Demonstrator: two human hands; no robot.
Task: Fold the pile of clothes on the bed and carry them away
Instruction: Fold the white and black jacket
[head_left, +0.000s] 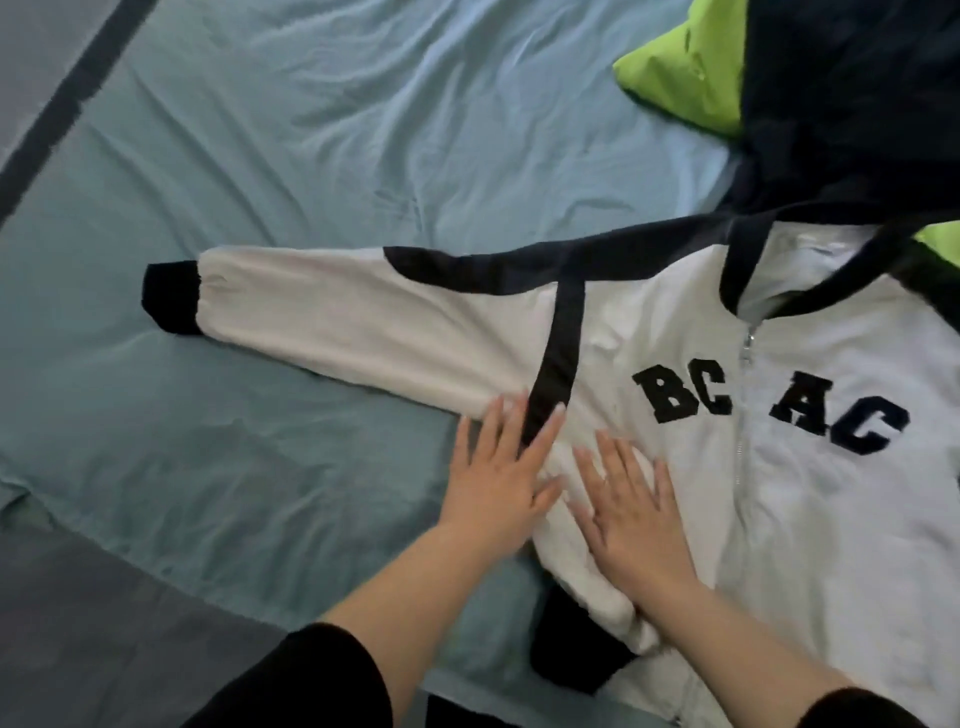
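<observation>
Jacket (779, 493) spread on bed (285, 130) | soft, limp, light, I judge | my left hand (498, 483), right hand (631, 506) flat, fingers straight, pressing its side | I'd grip sleeve cuff (169, 299)

Looks like a home bedroom: rumpled teal bedsheet (322, 135) spread wide, white-and-navy zip hoodie (831, 519) laid flat on it, lime-green garment (685, 78) at its far right edge.

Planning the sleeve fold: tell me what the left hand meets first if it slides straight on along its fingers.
The left hand lies flat on the hoodie. Its fingers touch the dark armhole stripe, so it would ride up that, probably to the shoulder band.
</observation>
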